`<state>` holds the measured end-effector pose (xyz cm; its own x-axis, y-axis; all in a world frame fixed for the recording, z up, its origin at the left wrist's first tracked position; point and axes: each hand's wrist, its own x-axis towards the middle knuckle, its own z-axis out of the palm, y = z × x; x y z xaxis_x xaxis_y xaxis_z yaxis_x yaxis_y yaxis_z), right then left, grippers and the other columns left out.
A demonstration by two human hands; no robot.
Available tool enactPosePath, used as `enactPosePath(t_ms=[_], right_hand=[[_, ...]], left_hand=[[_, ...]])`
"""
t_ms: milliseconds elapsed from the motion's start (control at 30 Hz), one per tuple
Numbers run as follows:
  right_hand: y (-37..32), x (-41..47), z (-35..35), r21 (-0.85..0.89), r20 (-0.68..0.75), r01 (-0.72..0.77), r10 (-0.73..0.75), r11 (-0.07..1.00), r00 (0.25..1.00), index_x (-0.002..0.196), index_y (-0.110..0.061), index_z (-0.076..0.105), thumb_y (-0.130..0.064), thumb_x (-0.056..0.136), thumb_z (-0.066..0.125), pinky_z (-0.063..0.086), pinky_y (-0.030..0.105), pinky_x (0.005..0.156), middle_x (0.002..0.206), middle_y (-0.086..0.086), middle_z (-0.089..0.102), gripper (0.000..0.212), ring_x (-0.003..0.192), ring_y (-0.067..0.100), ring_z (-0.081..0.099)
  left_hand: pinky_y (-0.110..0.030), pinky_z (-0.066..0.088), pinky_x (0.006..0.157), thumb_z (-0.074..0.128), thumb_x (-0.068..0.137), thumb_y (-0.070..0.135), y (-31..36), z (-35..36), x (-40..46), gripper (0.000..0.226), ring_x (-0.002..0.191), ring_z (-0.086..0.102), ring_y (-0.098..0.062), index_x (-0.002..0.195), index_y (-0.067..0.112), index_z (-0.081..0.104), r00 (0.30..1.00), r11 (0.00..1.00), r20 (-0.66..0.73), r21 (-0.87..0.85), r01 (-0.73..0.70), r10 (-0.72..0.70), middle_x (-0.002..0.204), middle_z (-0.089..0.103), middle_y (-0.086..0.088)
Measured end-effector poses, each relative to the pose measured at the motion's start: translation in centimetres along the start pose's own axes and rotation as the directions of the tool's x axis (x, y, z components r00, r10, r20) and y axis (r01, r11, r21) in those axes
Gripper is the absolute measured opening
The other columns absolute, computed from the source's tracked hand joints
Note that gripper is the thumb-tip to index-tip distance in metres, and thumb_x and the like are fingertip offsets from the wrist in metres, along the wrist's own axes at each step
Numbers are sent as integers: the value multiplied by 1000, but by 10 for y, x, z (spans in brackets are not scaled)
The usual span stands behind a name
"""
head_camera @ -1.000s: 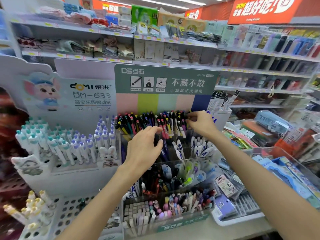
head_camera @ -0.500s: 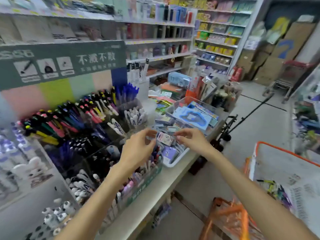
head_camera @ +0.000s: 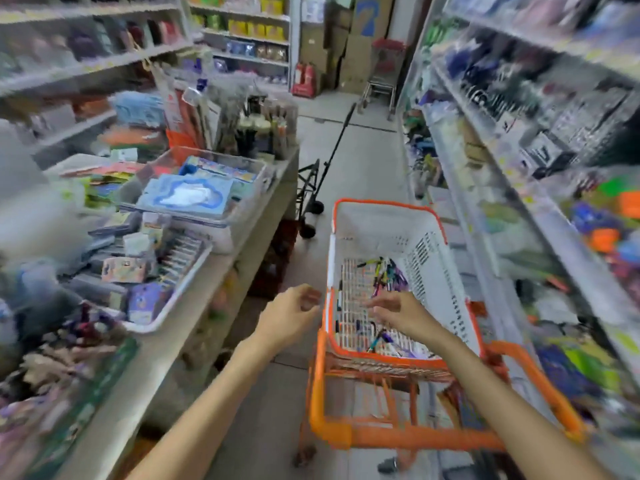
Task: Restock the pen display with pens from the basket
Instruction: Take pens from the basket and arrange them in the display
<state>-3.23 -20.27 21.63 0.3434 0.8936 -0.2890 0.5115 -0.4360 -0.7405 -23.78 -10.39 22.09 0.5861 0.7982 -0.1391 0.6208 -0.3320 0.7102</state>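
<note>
A white basket with an orange rim [head_camera: 429, 258] sits on an orange trolley in the aisle. Several loose pens [head_camera: 384, 275] lie on its mesh bottom. My right hand [head_camera: 398, 311] hovers over the basket's near end with fingers spread and nothing in it. My left hand [head_camera: 289, 315] is just left of the basket's rim, fingers loosely curled, empty. The pen display [head_camera: 52, 358] is a blurred strip at the lower left edge of the view.
A counter [head_camera: 221, 271] with trays of stationery [head_camera: 145, 271] runs along the left. Stocked shelves [head_camera: 519, 150] line the right side close to the trolley. A folded black hand cart [head_camera: 311, 188] stands in the aisle ahead, with cardboard boxes at the far end.
The view has swung right from the pen display to the aisle. Both hands left the display and moved down to the basket, the right one now over the pens.
</note>
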Motion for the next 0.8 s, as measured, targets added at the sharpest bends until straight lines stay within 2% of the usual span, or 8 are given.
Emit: enactPosePath(t_ms=[133, 200, 300, 367, 533, 633, 733, 800], right_hand=[[63, 21, -44, -11, 19, -67, 67, 998, 998, 106, -6, 69, -8, 94, 56, 44, 7, 61, 95, 4, 67, 18, 81, 13, 62], [97, 36, -67, 10, 28, -107, 106, 994, 994, 100, -10, 69, -9, 93, 57, 45, 8, 60, 97, 5, 67, 13, 78, 13, 63], [141, 59, -90, 34, 44, -145, 144, 989, 989, 90, -18, 66, -11, 93, 58, 51, 21, 73, 102, 7, 66, 11, 89, 20, 64], [165, 72, -94, -2, 67, -170, 170, 985, 983, 102, -14, 67, -16, 94, 58, 47, 28, 82, 110, 5, 64, 12, 99, 20, 62], [206, 107, -72, -94, 187, -256, 269, 962, 945, 118, -11, 62, -16, 96, 52, 42, 32, 96, 129, 7, 57, 25, 113, 22, 57], [218, 127, -56, -127, 233, -264, 287, 956, 929, 124, -13, 58, -15, 97, 50, 40, 28, 93, 128, 7, 57, 29, 111, 18, 54], [228, 156, -46, -120, 227, -280, 301, 952, 926, 132, -14, 51, -16, 99, 43, 43, 26, 82, 130, 7, 54, 34, 95, 16, 55], [233, 179, -46, -127, 204, -284, 305, 950, 930, 137, -13, 45, -17, 100, 41, 46, 29, 85, 135, 8, 52, 38, 101, 19, 56]], left_hand=[[-36, 46, 95, 57, 91, 22, 23, 63, 50, 26, 106, 64, -16, 116, 22, 64, 994, 998, 101, -28, 51, -48, 114, 68, 5], [-34, 45, 97, 54, 93, 19, 31, 96, 77, 28, 109, 61, -19, 120, 18, 62, 986, 998, 158, -8, 61, -59, 118, 66, 3], [-25, 42, 93, 49, 95, 11, 33, 135, 111, 30, 113, 59, -23, 123, 10, 60, 972, 994, 210, 25, 105, -107, 122, 63, -4], [-29, 43, 98, 47, 95, 9, 29, 154, 126, 32, 116, 57, -24, 124, 11, 59, 961, 988, 230, 44, 149, -155, 126, 62, -5], [-35, 38, 108, 43, 96, 6, 18, 193, 154, 38, 125, 51, -20, 133, 11, 52, 924, 974, 309, 106, 200, -224, 136, 55, -3], [-33, 36, 108, 44, 96, 5, 11, 208, 175, 39, 127, 48, -21, 135, 8, 49, 902, 963, 339, 136, 233, -266, 139, 51, -6], [-34, 35, 109, 43, 95, 4, 0, 224, 209, 41, 129, 47, -22, 136, 7, 48, 889, 954, 351, 144, 261, -296, 142, 49, -8], [-34, 36, 108, 44, 95, 5, -3, 233, 238, 42, 129, 47, -22, 137, 7, 47, 891, 954, 342, 131, 270, -299, 142, 48, -8]])
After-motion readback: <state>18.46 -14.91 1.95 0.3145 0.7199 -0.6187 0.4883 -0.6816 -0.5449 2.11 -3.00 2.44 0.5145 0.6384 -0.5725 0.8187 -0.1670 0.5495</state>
